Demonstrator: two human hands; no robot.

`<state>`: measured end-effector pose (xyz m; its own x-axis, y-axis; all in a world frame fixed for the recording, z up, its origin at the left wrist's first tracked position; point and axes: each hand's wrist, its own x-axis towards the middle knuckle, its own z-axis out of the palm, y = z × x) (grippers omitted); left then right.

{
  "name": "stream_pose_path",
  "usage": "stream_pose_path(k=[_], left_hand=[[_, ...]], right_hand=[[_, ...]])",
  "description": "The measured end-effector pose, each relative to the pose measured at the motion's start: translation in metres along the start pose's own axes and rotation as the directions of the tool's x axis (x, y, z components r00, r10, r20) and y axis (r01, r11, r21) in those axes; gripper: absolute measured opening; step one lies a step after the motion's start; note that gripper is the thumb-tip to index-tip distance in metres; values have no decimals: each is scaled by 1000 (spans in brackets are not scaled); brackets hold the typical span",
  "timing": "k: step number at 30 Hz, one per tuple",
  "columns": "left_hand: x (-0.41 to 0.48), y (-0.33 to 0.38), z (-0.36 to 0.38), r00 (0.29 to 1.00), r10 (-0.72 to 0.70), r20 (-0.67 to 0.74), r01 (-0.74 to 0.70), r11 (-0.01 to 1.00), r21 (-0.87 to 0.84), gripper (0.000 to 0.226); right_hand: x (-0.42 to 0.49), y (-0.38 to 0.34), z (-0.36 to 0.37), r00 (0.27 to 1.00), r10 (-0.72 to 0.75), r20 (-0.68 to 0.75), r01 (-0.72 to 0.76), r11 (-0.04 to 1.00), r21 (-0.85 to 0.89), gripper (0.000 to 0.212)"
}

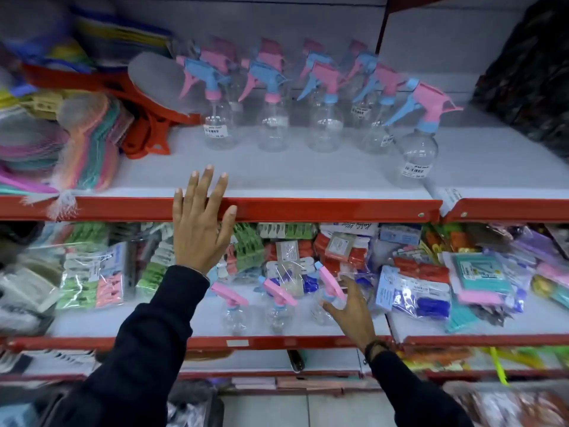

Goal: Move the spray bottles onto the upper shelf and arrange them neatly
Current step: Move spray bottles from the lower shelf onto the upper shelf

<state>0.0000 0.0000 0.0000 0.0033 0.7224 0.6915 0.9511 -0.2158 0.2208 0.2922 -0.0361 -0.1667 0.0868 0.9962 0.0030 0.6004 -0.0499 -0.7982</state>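
Head camera view, looking forward and down at red-edged shop shelves. On the upper shelf, clear spray bottles stand upright in rows, their long axes vertical. The front row has pink-and-blue trigger heads with nozzles pointing right and levers hanging to the left. One more bottle stands apart at the right end, closer to the shelf edge and leaning slightly right, nozzle also to the right. Rows behind are blurred, so their count cannot be told. White price stickers with barcodes sit on several bottles; the print is too soft to read.

The left hand, in a dark sleeve, is spread flat and loose against the shelf's red front lip, fingers over the edge, holding nothing.

On the lower shelf, three bottles stand near the front, heads pink with blue collars. The left one and middle one are untouched. The right hand reaches to the third bottle, fingers curved around its clear body, thumb at its neck; whether the grip has closed cannot be told.

Bags of coloured clothes pegs fill the back of the lower shelf, their labels unreadable. Netted scrubbers crowd the upper shelf's left side, cut off by the frame.
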Motion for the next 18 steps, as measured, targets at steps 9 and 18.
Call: stream_pose_path(k=[9,18], left_hand=[[4,-11,11,998,52,-25,-49,993,109,48],[6,-13,17,996,58,-62,-50,991,124,48]], right_hand=[[1,-25,-27,995,-84,49,74,983,170,32],[-23,-151,-137,936,-327,-130,351,889,294,43]])
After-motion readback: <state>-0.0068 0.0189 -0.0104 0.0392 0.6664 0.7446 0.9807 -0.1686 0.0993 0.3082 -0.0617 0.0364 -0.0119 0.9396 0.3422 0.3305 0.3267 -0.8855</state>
